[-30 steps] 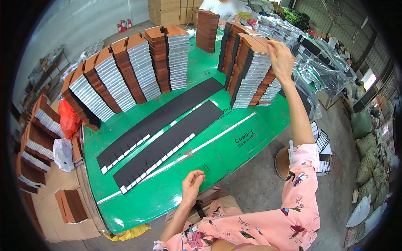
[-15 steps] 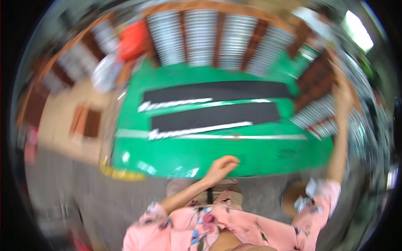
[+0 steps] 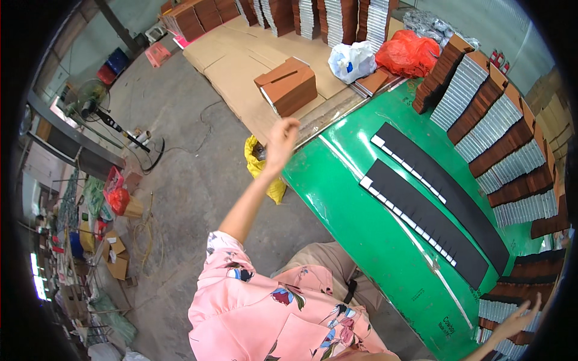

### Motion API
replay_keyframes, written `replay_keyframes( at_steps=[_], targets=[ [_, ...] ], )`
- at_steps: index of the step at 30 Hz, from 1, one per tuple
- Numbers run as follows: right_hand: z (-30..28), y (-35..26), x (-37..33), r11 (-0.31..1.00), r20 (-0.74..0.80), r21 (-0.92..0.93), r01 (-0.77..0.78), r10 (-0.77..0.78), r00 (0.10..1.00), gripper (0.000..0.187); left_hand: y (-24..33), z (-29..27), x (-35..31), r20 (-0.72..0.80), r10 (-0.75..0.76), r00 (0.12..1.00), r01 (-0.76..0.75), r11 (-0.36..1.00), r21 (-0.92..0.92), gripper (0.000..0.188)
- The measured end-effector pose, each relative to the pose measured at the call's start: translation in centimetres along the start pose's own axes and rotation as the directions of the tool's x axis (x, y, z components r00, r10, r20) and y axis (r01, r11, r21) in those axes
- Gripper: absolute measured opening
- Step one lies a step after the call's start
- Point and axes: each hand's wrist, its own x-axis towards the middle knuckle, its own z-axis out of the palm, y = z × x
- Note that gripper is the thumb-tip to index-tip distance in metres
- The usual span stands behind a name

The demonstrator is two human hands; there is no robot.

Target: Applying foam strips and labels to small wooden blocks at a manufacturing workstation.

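My left hand (image 3: pixel 282 143) is raised past the left edge of the green table (image 3: pixel 325 210), in front of a small stack of brown pieces (image 3: pixel 292 90). Its fingers are curled in, with nothing visible in them. Over at the lower right, my right hand (image 3: pixel 516 322) spreads its fingers beside stacked brown and silvery bundles (image 3: pixel 503 310). Whether it touches them I cannot tell. Two long black strips lie side by side on the green top, a nearer one (image 3: pixel 427 225) and a farther one (image 3: pixel 451 180), each with a row of white pieces along one edge.
Brown and silvery stacks (image 3: pixel 494 120) line the green table's far edge. A cardboard-covered surface (image 3: pixel 232 72) adjoins it, with a white bag (image 3: pixel 352 62) and a red bag (image 3: pixel 409 54) near the join. A yellow bag (image 3: pixel 276 189) hangs below. A fan (image 3: pixel 96 108) stands on the floor.
My view has swung left, so the green table now sits to the right. My left hand has moved from the table's front edge toward the cardboard-covered surface. The right arm now reaches less far.
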Motion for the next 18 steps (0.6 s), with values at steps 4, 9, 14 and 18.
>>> replay_keyframes(
  at_steps=[4,9,14,18],
  targets=[
    [3.5,-9.9,-7.7,0.92,0.266,0.386,0.067,-0.181,0.947,0.03,-3.9,-2.2,7.5,0.057,0.286,0.956,-0.268,0.781,0.565,0.036],
    [3.2,-17.1,-12.2,0.825,0.462,0.564,-0.024,-0.291,0.838,0.029,-6.0,-2.6,11.8,0.296,0.155,0.943,-0.33,0.569,0.753,0.062],
    [2.4,-18.2,-13.1,0.791,0.493,0.599,-0.129,-0.237,0.837,0.021,-4.3,-1.9,13.5,0.382,0.129,0.915,-0.355,0.706,0.613,0.062],
    [2.5,-22.5,-11.7,0.728,0.393,0.674,-0.126,-0.209,0.896,0.022,3.2,-1.1,7.1,0.359,0.52,0.775,-0.627,0.561,0.541,0.051]
  ],
)
